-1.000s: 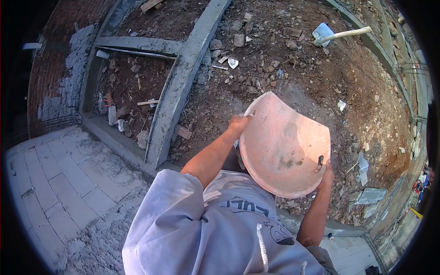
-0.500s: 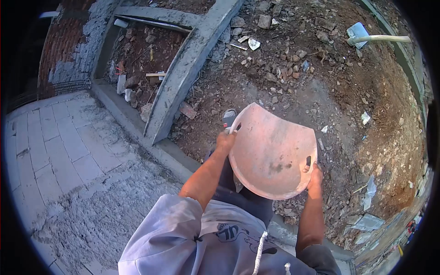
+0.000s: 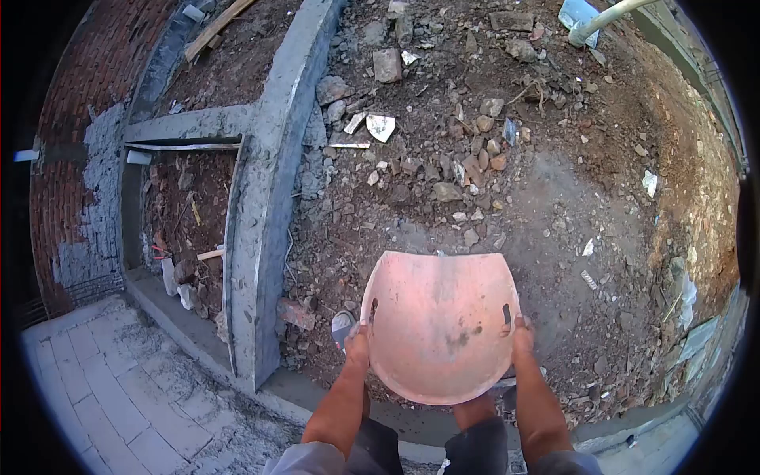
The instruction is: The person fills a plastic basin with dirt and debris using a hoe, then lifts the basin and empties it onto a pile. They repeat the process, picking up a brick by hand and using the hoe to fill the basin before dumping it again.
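I hold a pink scoop-shaped plastic pan (image 3: 438,321) in front of me, its hollow side up and its open edge pointing away. My left hand (image 3: 358,342) grips its left rim by a handle slot. My right hand (image 3: 522,336) grips the right rim by the other slot. The pan looks empty, with only a dark smudge inside. Below it lies rubble-strewn earth (image 3: 491,182), and part of my legs and a shoe (image 3: 342,324) show underneath.
A grey concrete beam (image 3: 265,182) runs away on the left, with a cross beam (image 3: 186,127) and a brick wall (image 3: 75,134) beyond. A paved walkway (image 3: 111,388) lies at lower left. A shovel (image 3: 590,20) lies at the top right among stones.
The view swung down and forward. The pan has levelled out and come square in front of me, lower in view, with both hands still on its rims.
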